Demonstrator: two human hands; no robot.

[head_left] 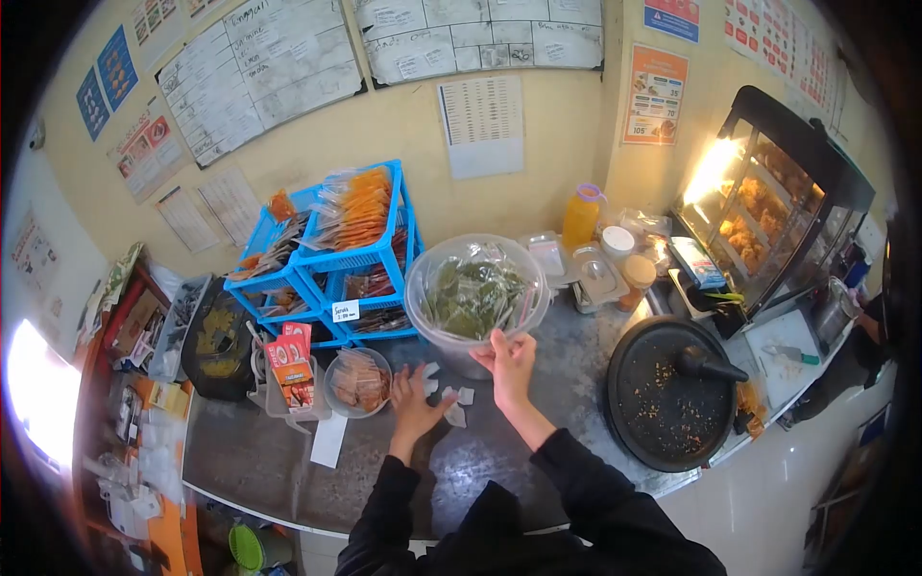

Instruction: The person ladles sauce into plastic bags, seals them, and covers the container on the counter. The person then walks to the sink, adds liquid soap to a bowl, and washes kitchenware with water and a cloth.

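Observation:
A large clear plastic tub stands on the counter, with green leaves in a clear plastic bag inside it. My right hand is at the tub's front rim, thumb and fingers drawn together in a pinch; what lies between them is too small to make out. Low over the counter, my left hand has its fingers spread. It is between a round clear bowl of small reddish-brown packets and several white scraps, close to both.
Blue stacked baskets of packets stand behind left, beside a container of red sachets. On the right are a black stone mortar with its pestle, a yellow bottle, a knife and a lit food warmer.

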